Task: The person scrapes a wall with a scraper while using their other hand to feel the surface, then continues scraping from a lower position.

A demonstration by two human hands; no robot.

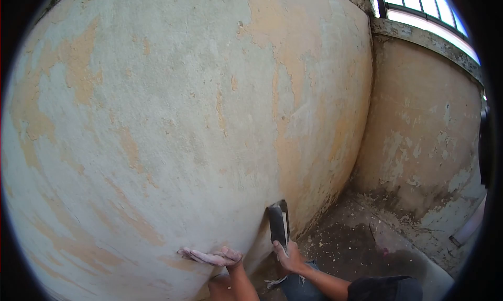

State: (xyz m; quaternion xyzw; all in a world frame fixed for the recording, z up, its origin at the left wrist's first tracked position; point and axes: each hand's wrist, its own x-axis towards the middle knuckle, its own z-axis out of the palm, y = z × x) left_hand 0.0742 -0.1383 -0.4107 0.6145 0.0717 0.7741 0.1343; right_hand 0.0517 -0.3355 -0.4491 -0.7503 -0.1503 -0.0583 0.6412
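Note:
My right hand (290,257) grips the lower end of a dark sanding block (279,223) with a pale strip along one side. The block stands nearly upright, close to the peeling wall (209,159), and casts a shadow there. To the left, my left hand (214,256) is held out by the wall with its fingers stretched leftward and nothing in it. White powder coats its fingers. Around both hands the wall shows whitish paint with patches of bare orange-tan plaster.
A second stained wall (419,123) meets the first at a corner on the right. Flakes litter the dark floor (340,243) below. A barred window (422,5) is at upper right. A pale pipe (468,229) lies near the right edge. My knee in torn jeans (304,286) shows below.

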